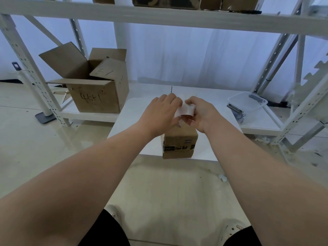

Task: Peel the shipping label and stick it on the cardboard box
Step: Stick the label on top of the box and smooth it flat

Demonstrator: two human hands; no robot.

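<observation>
While a white rack (pixel 159 16) spans the back with an open carton (pixel 95 96) on its low shelf at the left, a white table (pixel 134 110) in front carries the small cardboard box (pixel 179 144) at its near edge. Just above the box, the left hand (pixel 159 112) and right hand (pixel 200 114) both pinch the curled white shipping label (pixel 184 110) with bent fingers.

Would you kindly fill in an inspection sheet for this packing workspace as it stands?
Surface: white table, bearing the small cardboard box near its front edge.
Job's things: shipping label, curled, held above the taped box, not yet stuck.
Clutter: open cardboard box on the low shelf at left; clear plastic tub at right.
Grips: left hand and right hand both pinch the label.
Cables: nothing seen.
Surroundings: white metal shelving; tiled floor with scraps.
</observation>
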